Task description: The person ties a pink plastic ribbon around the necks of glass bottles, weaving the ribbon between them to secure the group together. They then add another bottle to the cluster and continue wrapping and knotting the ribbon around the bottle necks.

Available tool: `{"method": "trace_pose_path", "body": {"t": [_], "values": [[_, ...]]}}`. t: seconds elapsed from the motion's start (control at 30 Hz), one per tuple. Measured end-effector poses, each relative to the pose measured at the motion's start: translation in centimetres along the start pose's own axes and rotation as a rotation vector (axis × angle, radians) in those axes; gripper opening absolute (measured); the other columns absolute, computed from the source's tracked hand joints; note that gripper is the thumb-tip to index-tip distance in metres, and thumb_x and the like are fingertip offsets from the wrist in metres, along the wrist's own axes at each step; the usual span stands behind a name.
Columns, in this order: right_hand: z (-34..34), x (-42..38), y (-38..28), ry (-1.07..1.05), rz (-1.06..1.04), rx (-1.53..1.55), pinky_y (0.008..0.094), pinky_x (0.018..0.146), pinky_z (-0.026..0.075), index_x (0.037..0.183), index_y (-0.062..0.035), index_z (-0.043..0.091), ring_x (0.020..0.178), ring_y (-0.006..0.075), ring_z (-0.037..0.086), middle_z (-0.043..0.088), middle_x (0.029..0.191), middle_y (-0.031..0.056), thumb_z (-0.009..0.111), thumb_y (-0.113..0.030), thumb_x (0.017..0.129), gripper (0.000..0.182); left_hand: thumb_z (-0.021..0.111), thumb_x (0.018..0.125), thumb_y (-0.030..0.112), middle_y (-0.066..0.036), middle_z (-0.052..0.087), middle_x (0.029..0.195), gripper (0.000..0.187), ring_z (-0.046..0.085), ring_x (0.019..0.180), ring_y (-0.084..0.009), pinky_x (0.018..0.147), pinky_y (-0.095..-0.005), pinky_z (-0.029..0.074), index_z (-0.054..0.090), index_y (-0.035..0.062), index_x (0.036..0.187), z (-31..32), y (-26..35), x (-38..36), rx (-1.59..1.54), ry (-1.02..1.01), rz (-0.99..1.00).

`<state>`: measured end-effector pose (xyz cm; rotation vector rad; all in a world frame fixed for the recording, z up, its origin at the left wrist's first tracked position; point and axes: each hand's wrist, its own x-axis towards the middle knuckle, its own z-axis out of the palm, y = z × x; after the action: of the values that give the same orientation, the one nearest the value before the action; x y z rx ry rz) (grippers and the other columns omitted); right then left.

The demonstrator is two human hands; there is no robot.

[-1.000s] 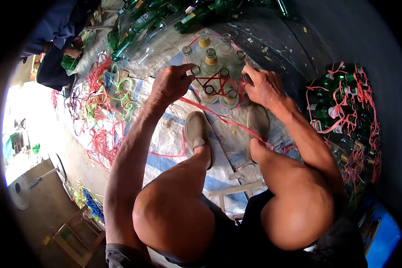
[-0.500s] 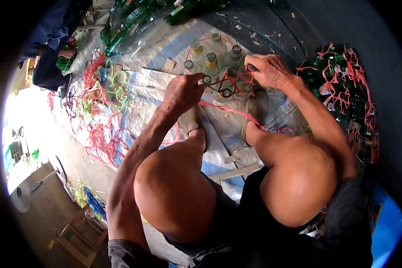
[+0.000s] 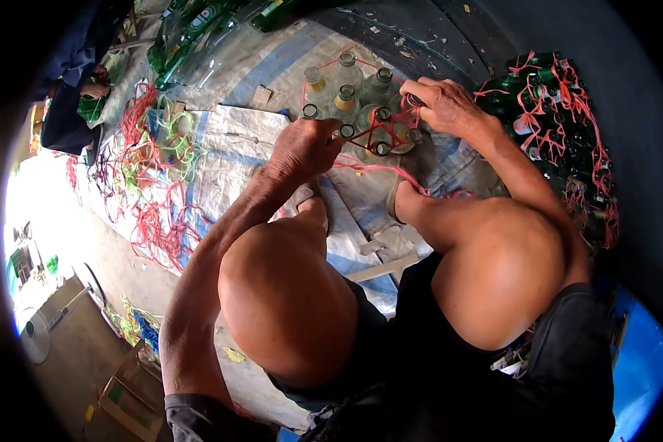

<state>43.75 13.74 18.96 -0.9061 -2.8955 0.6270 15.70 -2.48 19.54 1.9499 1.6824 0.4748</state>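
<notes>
Several clear glass bottles point(image 3: 347, 96) stand upright in a tight cluster between my feet, with red plastic string point(image 3: 398, 121) running around and across their necks in crossing lines. My left hand point(image 3: 307, 147) is closed at the near left side, its thumb and fingertips at a bottle mouth point(image 3: 347, 130) where the string passes. On the right, my right hand point(image 3: 446, 107) curls its fingers over the string beside a dark bottle mouth point(image 3: 414, 99). The fingertips of both hands are partly hidden. A loose length of red string trails toward my right ankle.
Green bottles bound with red string point(image 3: 556, 121) stand at the right. More green bottles point(image 3: 199, 33) lie at the top left. Tangled red and green string point(image 3: 162, 184) lies on the woven sheet point(image 3: 236, 132). Another person's hand point(image 3: 96, 88) is at the upper left.
The camera view has shifted slightly. Both hands stay at the bottle cluster, with the string stretched between them; my right fingers have moved a little at the bottle mouth.
</notes>
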Motion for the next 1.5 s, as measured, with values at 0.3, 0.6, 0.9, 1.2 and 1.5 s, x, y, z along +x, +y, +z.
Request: {"method": "trace_pose_path", "body": {"t": [0.3,0.6,0.9,1.2,1.5], "values": [[0.7,-5.1,-4.2,0.338,0.270,0.291,0.0416,0.071,0.055,0.126,-0.0100,0.059,0.079,0.0338,0.070,0.070,0.087,0.0141,0.074,-0.012,0.088,0.040,0.075,0.088,0.021,-0.019,0.068,0.073,0.024,0.069,0.070,-0.0378,0.063,-0.0450,0.054,0.075,0.0059,0.106,0.3,0.0,-0.2,-0.026,0.027,0.001],[3.2,-6.0,-5.3,0.168,0.246,0.336,0.0484,0.076,0.055,0.120,-0.0090,0.070,0.086,0.0416,0.071,0.074,0.092,0.0204,0.077,-0.034,0.085,0.044,0.076,0.086,0.024,-0.020,0.071,0.079,0.025,0.071,0.078,-0.0390,0.071,-0.0468,0.057,0.074,0.0032,0.100,-1.4,0.3,1.5,0.062,-0.161,0.058],[4.5,-5.8,-3.9,0.238,0.065,0.261,0.0506,0.076,0.055,0.106,-0.0021,0.067,0.089,0.0429,0.070,0.072,0.092,0.0219,0.076,-0.029,0.087,0.034,0.074,0.086,0.024,-0.021,0.071,0.090,0.024,0.071,0.094,-0.0413,0.083,-0.0508,0.056,0.071,0.0015,0.091,-3.4,1.6,4.4,0.274,-0.428,0.126],[4.0,-6.1,-3.8,0.208,0.052,0.158,0.0475,0.074,0.055,0.110,-0.0042,0.068,0.089,0.0391,0.071,0.072,0.099,0.0172,0.077,-0.028,0.087,0.034,0.074,0.086,0.026,-0.023,0.071,0.090,0.025,0.072,0.092,-0.0407,0.082,-0.0509,0.058,0.070,0.0013,0.092,-2.6,1.7,4.0,0.322,-0.361,0.133],[2.8,-5.3,-2.1,0.203,0.004,0.115,0.0477,0.077,0.055,0.105,-0.0045,0.068,0.093,0.0395,0.069,0.071,0.099,0.0141,0.077,-0.025,0.086,0.029,0.069,0.088,0.023,-0.022,0.070,0.081,0.021,0.070,0.079,-0.0426,0.071,-0.0515,0.057,0.071,0.0029,0.090,-0.5,2.7,1.8,0.286,-0.185,0.103]]}}
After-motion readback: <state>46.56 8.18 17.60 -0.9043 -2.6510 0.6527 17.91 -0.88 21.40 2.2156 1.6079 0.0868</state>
